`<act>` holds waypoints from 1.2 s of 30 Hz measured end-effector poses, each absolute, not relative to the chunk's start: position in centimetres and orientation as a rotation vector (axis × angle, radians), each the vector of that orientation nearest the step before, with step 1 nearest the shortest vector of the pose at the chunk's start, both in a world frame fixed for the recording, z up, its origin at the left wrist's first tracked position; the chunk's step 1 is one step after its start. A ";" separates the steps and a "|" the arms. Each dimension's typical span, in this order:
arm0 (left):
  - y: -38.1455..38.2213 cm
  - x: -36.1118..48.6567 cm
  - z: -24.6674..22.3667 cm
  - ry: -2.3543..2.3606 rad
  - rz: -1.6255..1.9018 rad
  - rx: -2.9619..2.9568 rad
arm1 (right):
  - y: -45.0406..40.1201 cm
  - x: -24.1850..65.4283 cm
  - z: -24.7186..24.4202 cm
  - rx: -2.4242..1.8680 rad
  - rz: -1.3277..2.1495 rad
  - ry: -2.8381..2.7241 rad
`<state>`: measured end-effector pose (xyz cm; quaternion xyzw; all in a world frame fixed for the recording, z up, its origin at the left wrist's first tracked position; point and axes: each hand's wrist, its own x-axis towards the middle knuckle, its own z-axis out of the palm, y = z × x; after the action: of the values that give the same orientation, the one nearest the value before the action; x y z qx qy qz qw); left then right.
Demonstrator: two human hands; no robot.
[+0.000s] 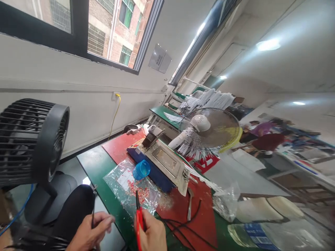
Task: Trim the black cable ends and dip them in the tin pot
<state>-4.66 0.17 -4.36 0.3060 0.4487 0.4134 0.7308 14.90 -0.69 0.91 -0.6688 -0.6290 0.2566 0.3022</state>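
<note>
Pliers with red handles [140, 223] stand over the near edge of the counter [91, 162], grasped by the fingers of the right hand [154, 230]. The left hand [95, 226] pinches a thin dark cable [93, 208] apart from them, so this piece seems unfinished. Red and pale scraps [142, 193] on a plastic bag [115, 181] suggest earlier pieces are done; dark strands [44, 240] at lower left may remain. Beyond sits a blue cup [141, 170].
</note>
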 end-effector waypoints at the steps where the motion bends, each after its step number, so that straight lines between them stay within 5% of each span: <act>1: 0.6 -4.2 -3.7 1.017 0.950 0.722 | -1.3 13.8 -0.3 -1.783 0.645 -1.693; 9: 0.5 -2.4 -1.5 0.944 0.987 0.612 | -3.4 9.9 -3.0 -1.833 0.584 -1.768; 22: 0.3 -2.2 -2.0 1.196 0.979 0.729 | -3.5 13.7 -2.1 -1.758 -0.204 -1.956; 36: 0.2 -2.6 -1.2 1.173 0.950 0.865 | -4.5 13.2 -2.4 -1.684 0.287 -1.702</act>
<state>-2.61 0.24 -1.16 0.3800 0.5154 0.4171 0.6449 13.24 -4.54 -2.36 -0.6524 -0.6593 0.1113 0.3568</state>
